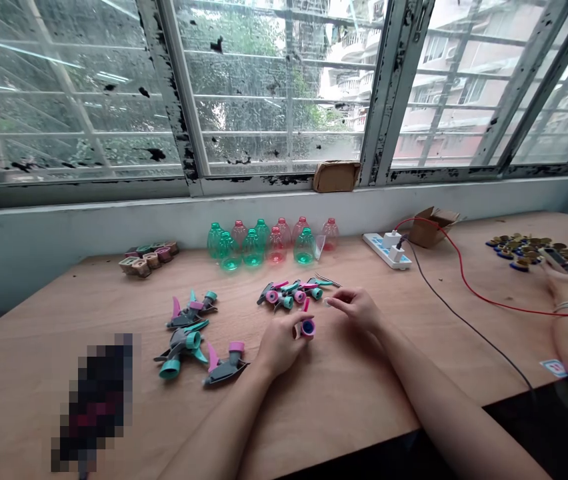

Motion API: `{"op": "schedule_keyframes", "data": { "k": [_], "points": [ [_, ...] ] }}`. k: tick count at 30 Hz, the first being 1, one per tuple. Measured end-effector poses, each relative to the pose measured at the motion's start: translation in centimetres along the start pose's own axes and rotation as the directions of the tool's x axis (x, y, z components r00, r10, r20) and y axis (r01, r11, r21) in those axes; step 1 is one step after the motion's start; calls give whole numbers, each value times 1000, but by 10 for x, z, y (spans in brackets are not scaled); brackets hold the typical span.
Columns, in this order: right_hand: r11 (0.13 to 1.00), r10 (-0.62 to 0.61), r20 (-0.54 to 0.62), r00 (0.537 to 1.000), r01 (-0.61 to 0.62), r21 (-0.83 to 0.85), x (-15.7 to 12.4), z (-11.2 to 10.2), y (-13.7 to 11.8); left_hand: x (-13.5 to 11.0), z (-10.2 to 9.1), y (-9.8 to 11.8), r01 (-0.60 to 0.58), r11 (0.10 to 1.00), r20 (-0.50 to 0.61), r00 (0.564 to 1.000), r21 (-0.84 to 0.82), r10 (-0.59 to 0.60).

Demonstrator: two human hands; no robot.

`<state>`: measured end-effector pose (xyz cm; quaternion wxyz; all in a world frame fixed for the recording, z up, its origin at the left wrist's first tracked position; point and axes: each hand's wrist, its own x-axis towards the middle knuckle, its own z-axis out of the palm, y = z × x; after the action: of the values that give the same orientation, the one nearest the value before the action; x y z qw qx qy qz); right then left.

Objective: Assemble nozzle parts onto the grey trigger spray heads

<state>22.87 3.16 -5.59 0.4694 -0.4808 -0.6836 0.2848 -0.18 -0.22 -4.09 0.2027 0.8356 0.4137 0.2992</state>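
My left hand (281,343) is closed around a trigger spray head (308,328), whose pink collar faces me with a dark blue inside. Just right of it, my right hand (359,310) pinches a small whitish, see-through piece (327,302), too small to name. Beyond my hands lies a cluster of grey spray heads (288,301) with pink and teal parts, beside thin metal tweezers (328,280). On the left are more spray heads: a teal-collared group (181,347), a smaller group (194,310) behind it, and one with a pink collar (229,365).
Green bottles (253,250) and pinkish-red bottles (277,248) stand by the wall. Left of them sit small stacked blocks (149,258). To the right are a power strip (377,248), cables, a cardboard box (431,228), and another person's hand (567,283) near gold-and-blue pieces (519,247).
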Motion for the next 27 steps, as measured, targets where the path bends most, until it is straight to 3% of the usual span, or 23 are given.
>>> {"op": "schedule_keyframes", "data": {
  "k": [4, 7, 10, 20, 27],
  "points": [
    [974, -8, 44, 999, -2, 226, 2, 14, -34, 4, -6, -2, 73, 994, -159, 984, -77, -84],
    [978, -92, 190, 977, 53, 202, 7, 28, -57, 5, -11, -1, 84, 992, -235, 967, -91, -103],
    [987, -96, 240, 966, 61, 149, 12, 42, -64, 4, -15, -1, 102, 992, -252, 960, -79, -119],
    [970, -106, 72, 992, 87, 229, 5, 65, -36, 5, -9, -6, 94, 995, -233, 968, -13, -95],
    [953, -302, -3, 953, 302, 22, -2, 58, -38, 5, -7, -9, 12, 998, -219, 976, 66, 3]
  ]
}}
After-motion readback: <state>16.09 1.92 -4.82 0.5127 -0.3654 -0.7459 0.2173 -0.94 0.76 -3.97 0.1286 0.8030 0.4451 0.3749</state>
